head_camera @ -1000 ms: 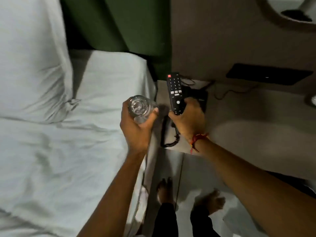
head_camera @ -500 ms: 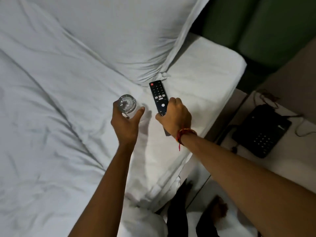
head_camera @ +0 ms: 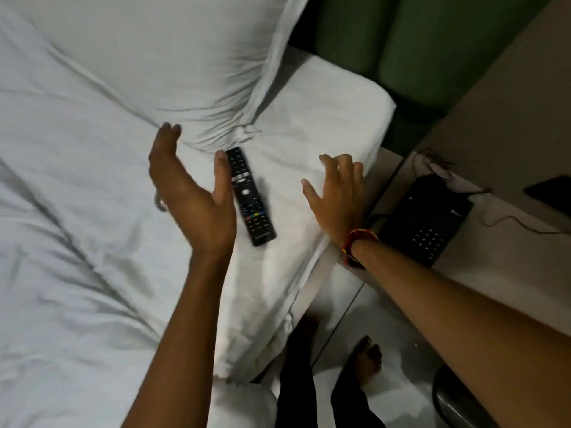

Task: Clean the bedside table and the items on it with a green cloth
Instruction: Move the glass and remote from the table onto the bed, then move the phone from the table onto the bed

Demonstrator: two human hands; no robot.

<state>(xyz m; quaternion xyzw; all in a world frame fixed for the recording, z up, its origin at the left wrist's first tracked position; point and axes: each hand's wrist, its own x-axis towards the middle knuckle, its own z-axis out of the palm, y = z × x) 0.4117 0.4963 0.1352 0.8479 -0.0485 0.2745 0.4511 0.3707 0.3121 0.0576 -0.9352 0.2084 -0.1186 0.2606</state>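
A black remote control [head_camera: 251, 196] lies flat on the white bed sheet [head_camera: 77, 211], just below the pillow's corner. My left hand [head_camera: 191, 193] hovers open over the bed, its thumb beside the remote. A sliver of the clear glass [head_camera: 159, 202] shows at the hand's left edge, mostly hidden behind it. My right hand [head_camera: 336, 196] is open with fingers spread near the bed's right edge, holding nothing. The pale bedside table [head_camera: 500, 273] stands at the right with a black telephone [head_camera: 428, 220] on it. No green cloth is in view.
A white pillow [head_camera: 173, 57] fills the upper left. A green padded headboard [head_camera: 417, 41] runs along the back. A dark flat object [head_camera: 553, 189] lies at the table's right edge, with cables [head_camera: 509, 223] near the phone. My bare feet [head_camera: 364, 362] stand on the pale floor below.
My right hand has let go of the remote, which now lies on the bed. My left hand has released the glass and opened. Both hands have spread apart.
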